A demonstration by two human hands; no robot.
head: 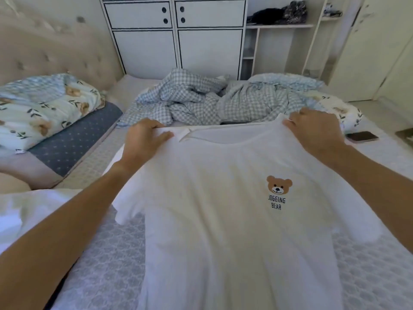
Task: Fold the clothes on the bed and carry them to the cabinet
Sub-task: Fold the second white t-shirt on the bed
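A white T-shirt [219, 209] with a small bear print and the words "JOGGING BEAR" is spread front side up over the bed [107, 260]. My left hand [143, 139] grips its left shoulder beside the collar. My right hand [317, 130] grips its right shoulder. Both shoulders are lifted slightly off the mattress, and the shirt's lower part runs out of view at the bottom. More white cloth [29, 211] lies bunched at the left edge. The white cabinet [176, 34] with closed doors stands beyond the far side of the bed.
A crumpled blue checked blanket [201, 101] lies past the shirt. A floral pillow [44, 108] rests at the left by the padded headboard [51, 48]. A phone [362, 136] lies on the bed at the right. Open shelves [281, 25] hold dark items.
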